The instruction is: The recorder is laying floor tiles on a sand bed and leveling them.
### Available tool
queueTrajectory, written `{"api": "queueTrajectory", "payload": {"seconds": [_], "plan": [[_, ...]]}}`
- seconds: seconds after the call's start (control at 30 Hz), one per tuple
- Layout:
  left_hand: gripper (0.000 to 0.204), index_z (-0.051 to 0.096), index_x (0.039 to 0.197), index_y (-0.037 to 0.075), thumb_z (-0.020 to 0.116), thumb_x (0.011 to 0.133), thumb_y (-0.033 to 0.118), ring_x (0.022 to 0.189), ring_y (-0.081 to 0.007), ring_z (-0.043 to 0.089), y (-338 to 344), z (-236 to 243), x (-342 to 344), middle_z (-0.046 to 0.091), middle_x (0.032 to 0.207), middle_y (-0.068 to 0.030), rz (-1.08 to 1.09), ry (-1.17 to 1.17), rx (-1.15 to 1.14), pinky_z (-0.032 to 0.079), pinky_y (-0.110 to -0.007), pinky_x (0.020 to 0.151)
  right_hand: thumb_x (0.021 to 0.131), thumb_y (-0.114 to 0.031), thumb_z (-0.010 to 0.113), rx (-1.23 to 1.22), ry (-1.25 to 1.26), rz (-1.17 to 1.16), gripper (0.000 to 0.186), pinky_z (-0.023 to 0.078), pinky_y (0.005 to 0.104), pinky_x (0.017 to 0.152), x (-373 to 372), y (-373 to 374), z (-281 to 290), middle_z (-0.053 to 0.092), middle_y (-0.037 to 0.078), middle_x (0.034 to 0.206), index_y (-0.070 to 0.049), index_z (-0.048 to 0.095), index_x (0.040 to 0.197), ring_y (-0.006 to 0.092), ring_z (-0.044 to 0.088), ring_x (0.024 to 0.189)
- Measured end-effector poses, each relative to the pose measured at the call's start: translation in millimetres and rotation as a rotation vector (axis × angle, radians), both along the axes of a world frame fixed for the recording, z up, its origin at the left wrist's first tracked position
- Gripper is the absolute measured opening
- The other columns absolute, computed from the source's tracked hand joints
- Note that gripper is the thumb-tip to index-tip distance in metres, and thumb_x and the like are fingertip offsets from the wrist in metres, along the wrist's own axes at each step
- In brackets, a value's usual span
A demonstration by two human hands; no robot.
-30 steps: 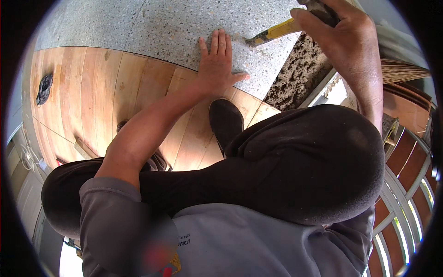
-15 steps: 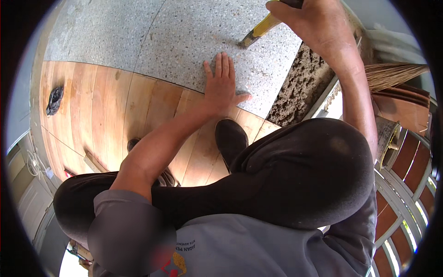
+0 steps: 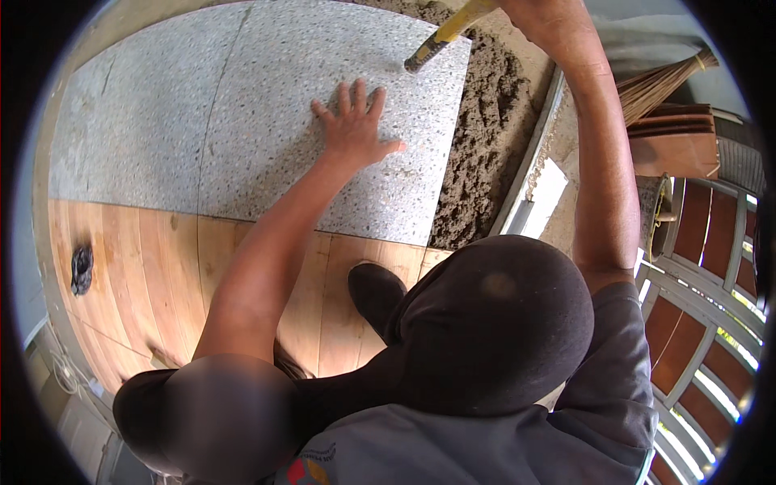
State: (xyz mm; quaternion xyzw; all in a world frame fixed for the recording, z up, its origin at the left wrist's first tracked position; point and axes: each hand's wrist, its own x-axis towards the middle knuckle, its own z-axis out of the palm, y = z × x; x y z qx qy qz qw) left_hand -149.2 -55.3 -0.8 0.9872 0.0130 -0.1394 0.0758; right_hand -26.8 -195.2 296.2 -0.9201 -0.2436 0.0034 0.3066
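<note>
My left hand (image 3: 352, 129) lies with fingers spread on a large speckled grey tile (image 3: 267, 65), below and left of a yellow-and-black hammer handle (image 3: 453, 31). At the top edge, my right hand (image 3: 550, 28) grips this hammer, whose head is out of view; the handle's dark end points down at the tile, on or just over it, and I cannot tell which. Rough grey mortar (image 3: 477, 137) is exposed along the tile's right edge, bordered by a pale strip (image 3: 529, 178).
Wood-look flooring (image 3: 145, 275) adjoins the tile, with crumpled black plastic (image 3: 82, 269) on it and my shoe (image 3: 373, 295) near my knees. At the right are a stick broom (image 3: 655, 85), stacked brown tiles (image 3: 671, 149), a bucket (image 3: 653, 210) and slatted metalwork (image 3: 703, 307).
My view has shifted, showing more tile and mortar beyond it. My left hand sits farther forward on the tile, away from the wood-look edge. My right hand and the hammer have moved forward too.
</note>
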Motion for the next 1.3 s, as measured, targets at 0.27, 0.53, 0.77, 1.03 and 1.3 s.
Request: {"api": "queueTrajectory", "payload": {"seconds": [0.27,0.53,0.77,1.03,1.3], "plan": [[0.120,0.016,0.173,0.019,0.060,0.084,0.087,0.163,-0.0493,0.006,-0.8,6.8,2.4,0.009,0.178,-0.0223,-0.023,0.066,0.034,0.014,-0.090,0.112,0.089,-0.001,0.063,-0.150,-0.082,0.051,0.010,0.045,0.0358,0.056,40.3,-2.1,-21.0,0.056,0.003,0.073,-0.002,0.057,0.082,0.0145,0.051,0.067],[0.117,0.017,0.172,0.017,0.063,0.087,0.082,0.163,-0.0467,0.007,-2.8,21.7,4.3,0.010,0.178,-0.0207,-0.017,0.112,0.044,0.018,-0.088,0.114,0.088,-0.005,0.066,-0.124,-0.102,0.047,0.009,0.044,0.0384,0.059,78.7,-11.9,-29.8,0.055,0.003,0.069,0.000,0.061,0.082,0.0139,0.049,0.068],[0.120,0.017,0.172,0.018,0.063,0.084,0.084,0.163,-0.0467,0.007,-4.4,18.6,5.6,0.011,0.178,-0.0215,-0.006,0.125,0.050,0.018,-0.087,0.114,0.085,-0.007,0.068,-0.077,-0.167,0.041,0.012,0.045,0.0401,0.060,105.8,-14.3,-42.7,0.050,0.005,0.066,0.000,0.059,0.082,0.0143,0.047,0.067],[0.124,0.017,0.173,0.024,0.065,0.079,0.089,0.165,-0.0421,0.006,44.3,26.8,56.2,0.009,0.180,-0.0158,0.070,0.069,0.047,0.017,-0.085,0.117,0.084,-0.005,0.068,-0.076,-0.163,0.100,0.011,0.043,0.0398,0.059,103.9,-2.6,-38.3,0.050,0.008,0.066,0.000,0.059,0.081,0.0145,0.046,0.067],[0.131,0.014,0.173,0.024,0.065,0.074,0.093,0.164,-0.0456,0.002,56.6,22.5,64.6,0.004,0.180,-0.0164,0.085,0.126,0.046,0.015,-0.088,0.114,0.087,-0.001,0.068,-0.002,-0.131,0.089,0.011,0.042,0.0369,0.059,95.5,46.6,-22.6,0.053,0.002,0.070,0.000,0.057,0.085,0.0134,0.047,0.066]]}}
